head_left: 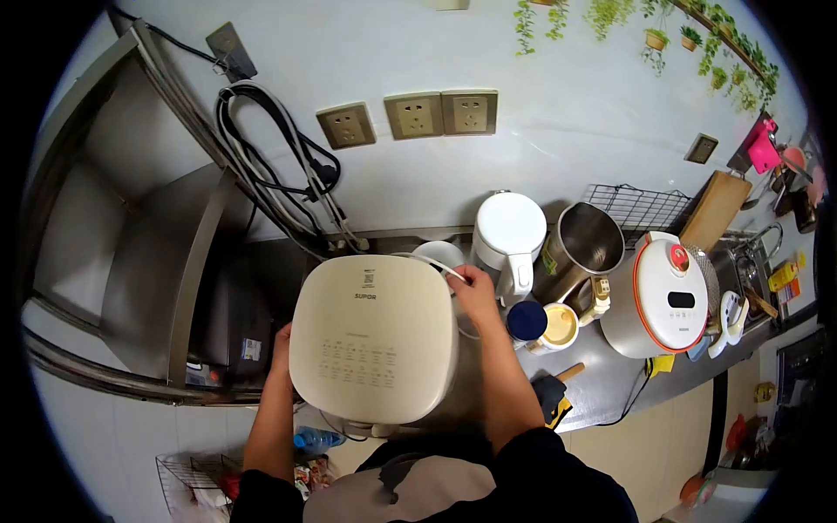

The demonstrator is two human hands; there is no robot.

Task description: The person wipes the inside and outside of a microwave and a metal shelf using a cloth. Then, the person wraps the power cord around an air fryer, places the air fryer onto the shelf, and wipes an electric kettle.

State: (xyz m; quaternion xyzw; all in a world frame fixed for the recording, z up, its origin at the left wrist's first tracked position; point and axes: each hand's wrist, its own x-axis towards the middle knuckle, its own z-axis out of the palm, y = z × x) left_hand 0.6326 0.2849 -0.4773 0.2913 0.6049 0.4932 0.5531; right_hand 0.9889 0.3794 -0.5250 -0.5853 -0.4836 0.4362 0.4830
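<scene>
A cream SUPOR appliance with a rounded square lid is in front of my body, over the left end of the steel counter. My left hand lies against its left side, with most of the fingers hidden behind the body. At its upper right, my right hand is closed around a white cord that runs along the appliance's back edge. Just beyond that hand stands a white kettle.
Right along the counter stand a steel pitcher, a blue-lidded jar, a yellowish cup and a white rice cooker. A metal shelf is at left. Bundled cables hang on the wall.
</scene>
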